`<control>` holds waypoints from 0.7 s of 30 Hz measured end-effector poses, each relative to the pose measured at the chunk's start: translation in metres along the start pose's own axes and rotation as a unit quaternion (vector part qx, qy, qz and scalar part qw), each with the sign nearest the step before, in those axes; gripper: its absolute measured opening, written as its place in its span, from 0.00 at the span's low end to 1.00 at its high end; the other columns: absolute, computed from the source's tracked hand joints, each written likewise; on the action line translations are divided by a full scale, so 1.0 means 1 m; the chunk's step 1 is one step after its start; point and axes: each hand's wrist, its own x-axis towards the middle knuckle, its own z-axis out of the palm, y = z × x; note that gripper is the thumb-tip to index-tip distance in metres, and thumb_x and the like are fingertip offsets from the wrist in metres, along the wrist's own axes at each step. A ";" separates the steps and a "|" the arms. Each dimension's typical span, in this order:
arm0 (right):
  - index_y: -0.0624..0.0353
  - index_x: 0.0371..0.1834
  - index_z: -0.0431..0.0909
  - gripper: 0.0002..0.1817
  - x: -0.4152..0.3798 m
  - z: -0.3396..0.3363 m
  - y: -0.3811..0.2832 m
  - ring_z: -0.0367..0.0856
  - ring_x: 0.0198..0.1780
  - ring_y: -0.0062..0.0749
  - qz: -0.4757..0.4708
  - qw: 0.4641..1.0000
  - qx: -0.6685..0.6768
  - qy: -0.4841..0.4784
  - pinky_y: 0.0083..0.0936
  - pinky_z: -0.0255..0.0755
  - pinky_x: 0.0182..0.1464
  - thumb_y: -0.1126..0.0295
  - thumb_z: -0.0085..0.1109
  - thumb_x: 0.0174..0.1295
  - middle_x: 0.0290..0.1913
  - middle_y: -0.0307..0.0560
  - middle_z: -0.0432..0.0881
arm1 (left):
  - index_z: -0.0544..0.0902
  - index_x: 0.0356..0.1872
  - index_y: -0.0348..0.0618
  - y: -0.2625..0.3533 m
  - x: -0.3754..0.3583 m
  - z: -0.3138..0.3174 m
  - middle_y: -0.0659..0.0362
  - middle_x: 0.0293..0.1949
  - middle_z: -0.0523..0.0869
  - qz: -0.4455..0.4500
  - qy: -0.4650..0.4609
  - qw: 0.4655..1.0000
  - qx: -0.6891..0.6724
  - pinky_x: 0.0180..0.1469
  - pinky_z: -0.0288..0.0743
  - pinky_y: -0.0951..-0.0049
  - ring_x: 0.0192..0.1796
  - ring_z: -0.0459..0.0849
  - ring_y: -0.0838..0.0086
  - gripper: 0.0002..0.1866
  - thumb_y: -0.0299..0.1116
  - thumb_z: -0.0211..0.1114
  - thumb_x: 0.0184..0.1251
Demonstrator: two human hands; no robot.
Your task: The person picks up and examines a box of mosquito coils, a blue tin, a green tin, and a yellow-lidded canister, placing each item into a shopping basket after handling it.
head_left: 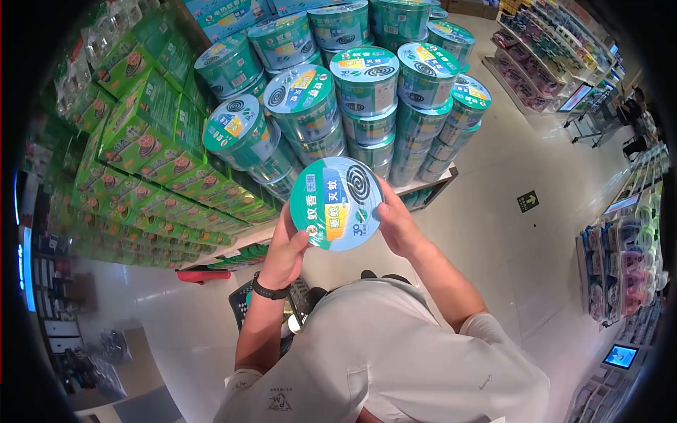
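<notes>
A round tub of mosquito coils (330, 194), with a green and blue lid printed with a black spiral, is held in front of my chest. My left hand (287, 243) grips its left side, the thumb on the lid's lower edge. On the opposite side, my right hand (397, 224) is closed round the rim, thumb at the edge. The fingers under the tub are hidden. Just beyond it, stacks of matching tubs (364, 65) stand in columns on a low display platform.
Green boxes (151, 134) are piled high at the left. Below me sits a dark shopping basket (243, 299), beside a red object (204, 276) near the display's base. Shelves (610, 271) line the right, with a shopping cart (591, 125) farther back. A floor arrow sign (527, 201) marks the aisle.
</notes>
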 end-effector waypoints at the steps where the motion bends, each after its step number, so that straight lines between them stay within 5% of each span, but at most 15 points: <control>1: 0.56 0.82 0.48 0.58 0.001 0.000 -0.001 0.63 0.71 0.31 -0.001 1.000 0.001 -0.005 0.29 0.59 0.66 0.38 0.68 0.56 0.74 0.45 0.63 | 0.59 0.75 0.41 0.000 0.000 0.001 0.57 0.67 0.74 -0.001 0.004 1.000 0.000 0.65 0.75 0.64 0.66 0.77 0.68 0.48 0.53 0.75 0.62; 3: 0.56 0.82 0.48 0.58 0.001 0.003 -0.004 0.59 0.75 0.35 0.000 1.000 0.006 -0.017 0.35 0.55 0.72 0.37 0.68 0.57 0.76 0.46 0.61 | 0.58 0.75 0.41 0.001 -0.002 0.003 0.57 0.69 0.72 0.004 0.003 1.000 0.007 0.68 0.72 0.62 0.69 0.74 0.68 0.49 0.54 0.74 0.62; 8: 0.56 0.82 0.46 0.58 0.001 0.005 0.002 0.60 0.75 0.33 0.008 1.000 -0.004 -0.029 0.35 0.58 0.71 0.35 0.66 0.59 0.76 0.46 0.61 | 0.54 0.78 0.41 0.000 -0.004 -0.005 0.56 0.70 0.69 0.008 0.012 1.000 0.009 0.62 0.78 0.64 0.69 0.73 0.68 0.52 0.54 0.74 0.62; 10: 0.57 0.81 0.48 0.54 0.000 0.008 0.008 0.66 0.72 0.32 0.001 1.000 0.003 -0.024 0.35 0.64 0.68 0.34 0.61 0.63 0.73 0.46 0.66 | 0.55 0.78 0.41 0.002 -0.005 -0.011 0.56 0.70 0.70 -0.006 0.020 1.000 0.015 0.63 0.77 0.64 0.69 0.73 0.69 0.51 0.54 0.74 0.63; 11: 0.57 0.81 0.48 0.54 0.000 0.007 0.010 0.66 0.72 0.32 0.006 1.000 0.002 -0.030 0.35 0.64 0.68 0.34 0.61 0.63 0.73 0.46 0.66 | 0.58 0.77 0.41 0.004 -0.007 -0.012 0.57 0.70 0.73 -0.005 0.030 0.999 0.030 0.70 0.69 0.63 0.70 0.73 0.68 0.49 0.58 0.71 0.64; 17: 0.57 0.79 0.49 0.46 -0.001 0.005 0.030 0.85 0.51 0.28 0.106 0.994 0.018 -0.001 0.34 0.76 0.58 0.37 0.54 0.70 0.57 0.41 0.81 | 0.59 0.78 0.42 0.009 -0.007 -0.048 0.57 0.68 0.74 -0.061 0.050 0.996 0.041 0.64 0.73 0.63 0.67 0.75 0.70 0.39 0.50 0.60 0.73; 21: 0.53 0.82 0.44 0.50 -0.003 0.009 0.039 0.84 0.53 0.27 0.142 0.987 0.020 -0.069 0.35 0.76 0.59 0.36 0.55 0.69 0.57 0.40 0.81 | 0.65 0.75 0.40 0.014 -0.001 -0.062 0.57 0.66 0.77 -0.083 0.036 0.996 0.023 0.68 0.69 0.67 0.66 0.76 0.70 0.36 0.50 0.59 0.73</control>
